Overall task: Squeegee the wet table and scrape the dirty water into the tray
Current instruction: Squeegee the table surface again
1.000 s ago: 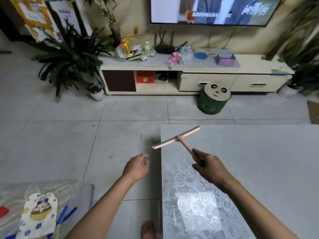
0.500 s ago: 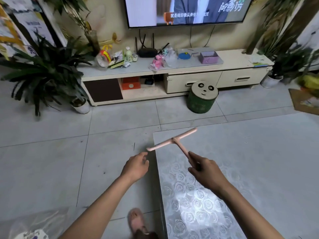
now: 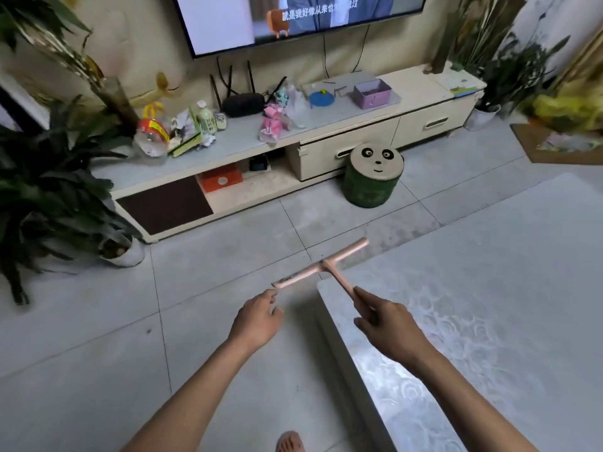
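A bare foot (image 3: 290, 442) stands on the tiled floor (image 3: 98, 353) at the bottom edge, just beside the desk's near side. Two bare forearms reach forward from there.

The right hand (image 3: 388, 324) is over the left part of the desk (image 3: 489, 321), whose pale cover carries a shiny embossed rose pattern. Its fingers (image 3: 362, 296) are curled round the lower end of the handle of the pink squeegee (image 3: 321, 267), gripping it firmly.

The left hand (image 3: 257, 318) is over the floor, apart from the desk edge. Its fingers are loosely curled and hold nothing. The index tip is just beside the left end of the squeegee's blade; whether it touches cannot be told.

The squeegee is T-shaped. Its handle runs up and away from the right hand, and its crossbar lies at a slant by the desk's far left corner, the left end out over the floor and the right end higher. Whether the blade touches the desk cannot be told.

Farther off on the floor stands a green stool (image 3: 373, 177) with a panda face on top, right in front of a long cream TV cabinet (image 3: 424, 125). The cabinet top carries a black router (image 3: 243, 104), a purple box (image 3: 372, 93) and assorted clutter. A large potted plant (image 3: 49, 190) stands at its left end. A television (image 3: 293, 17) hangs on the wall above.
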